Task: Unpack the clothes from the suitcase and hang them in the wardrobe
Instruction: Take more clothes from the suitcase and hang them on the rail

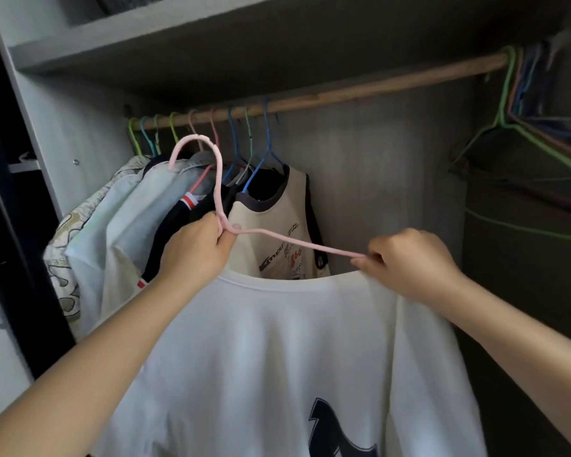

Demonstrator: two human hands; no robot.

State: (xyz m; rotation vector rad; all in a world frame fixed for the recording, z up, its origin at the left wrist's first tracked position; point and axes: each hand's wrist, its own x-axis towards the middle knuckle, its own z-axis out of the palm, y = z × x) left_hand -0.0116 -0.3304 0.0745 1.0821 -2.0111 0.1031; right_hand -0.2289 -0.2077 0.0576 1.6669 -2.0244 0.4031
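Several garments already hang at the left end of the wardrobe rail; spare hangers bunch at the far right. The white T-shirt is near, going onto a pink hanger: the left hand grips its neck, the right hand pinches shirt shoulder and hanger arm. It is not yet hooked up. The suitcase is out of view.

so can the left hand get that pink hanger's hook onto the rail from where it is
Probably yes. The left hand grips the pink hanger at its neck, the hook is free and points up just below the wooden rail, and a bare stretch of rail lies right of the hung clothes. The white t-shirt is only part-seated.
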